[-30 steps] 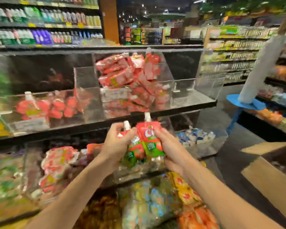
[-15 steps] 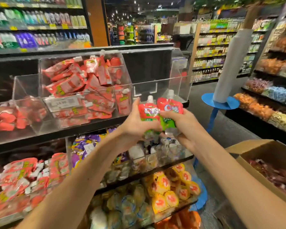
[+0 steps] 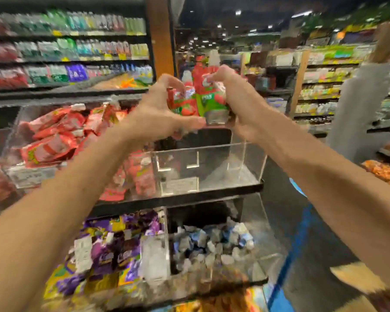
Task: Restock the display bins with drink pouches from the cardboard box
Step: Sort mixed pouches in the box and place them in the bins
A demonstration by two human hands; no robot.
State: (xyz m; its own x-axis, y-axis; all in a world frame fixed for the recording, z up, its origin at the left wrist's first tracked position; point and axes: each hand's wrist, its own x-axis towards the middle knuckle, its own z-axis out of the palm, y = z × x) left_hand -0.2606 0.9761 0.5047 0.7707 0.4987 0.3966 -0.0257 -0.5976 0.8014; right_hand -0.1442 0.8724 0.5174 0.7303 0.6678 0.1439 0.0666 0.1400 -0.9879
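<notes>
Both my hands are raised above a clear acrylic display bin (image 3: 245, 163) at the right end of the upper shelf; nothing shows inside it. My left hand (image 3: 158, 113) grips a red and green drink pouch (image 3: 181, 102) with a white cap. My right hand (image 3: 234, 102) grips a second red and green pouch (image 3: 208, 95) beside the first. The two pouches touch, upright, over the bin's back edge. The bin to the left (image 3: 54, 140) is heaped with red pouches. A corner of the cardboard box (image 3: 358, 282) shows at the lower right. The view is blurred.
Below, one bin (image 3: 113, 251) holds purple and yellow packs and another (image 3: 214, 244) small blue and white sweets. A grey post (image 3: 356, 113) stands to the right on the aisle floor. Drink shelves (image 3: 65, 52) fill the back left.
Both hands have risen with their pouches, from in front of the shelf to above the right-hand bin. The camera has turned right and moved closer.
</notes>
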